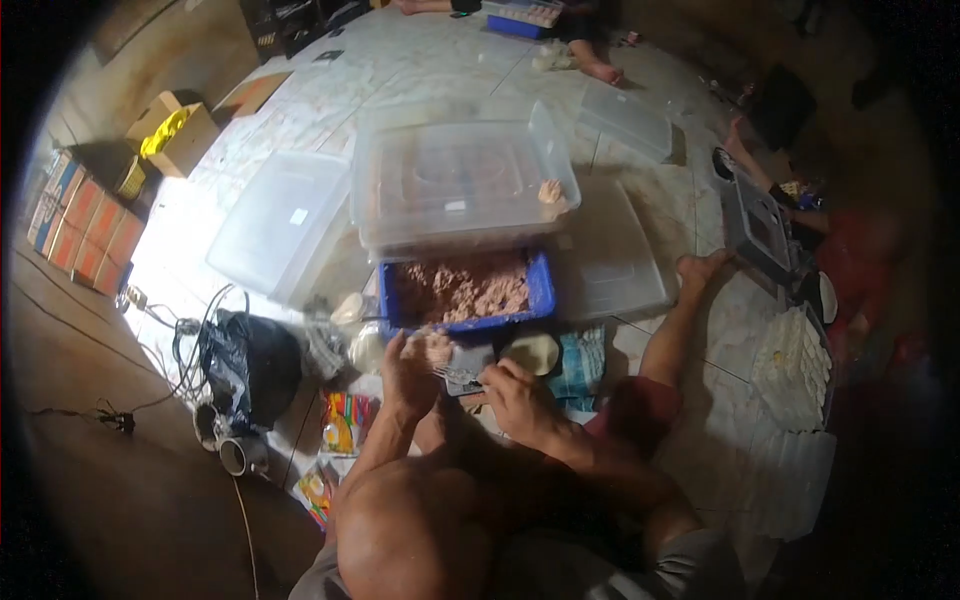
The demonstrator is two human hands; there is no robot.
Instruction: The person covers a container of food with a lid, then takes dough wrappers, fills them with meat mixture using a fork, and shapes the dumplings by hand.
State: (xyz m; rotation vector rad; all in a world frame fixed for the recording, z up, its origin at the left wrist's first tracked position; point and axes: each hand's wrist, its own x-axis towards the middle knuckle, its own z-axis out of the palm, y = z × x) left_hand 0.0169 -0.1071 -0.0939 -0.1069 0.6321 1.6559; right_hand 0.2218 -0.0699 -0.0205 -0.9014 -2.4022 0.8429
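My left hand (408,380) is palm up, fingers curled under a lump of pinkish minced mixture (432,346). In my right hand (525,405) is a fork (458,376), its tines pointing left toward the lump, though the tips are blurred. Just beyond both hands stands a blue tub (543,288) partly filled with the same crumbly mixture (490,290). Behind it sits a large clear plastic box (450,225) with a lid, and a small lump (552,196) rests at its right corner. A small grey scale-like object (472,357) lies partly hidden beneath my hands.
Clear plastic lids (275,225) lie around the tub. At left are a black plastic bag (250,370), a mug (240,456), cables and colourful packets (347,422). A teal packet (583,365) lies right. A tray of pale pieces (790,365) and other people's legs (675,330) are farther right.
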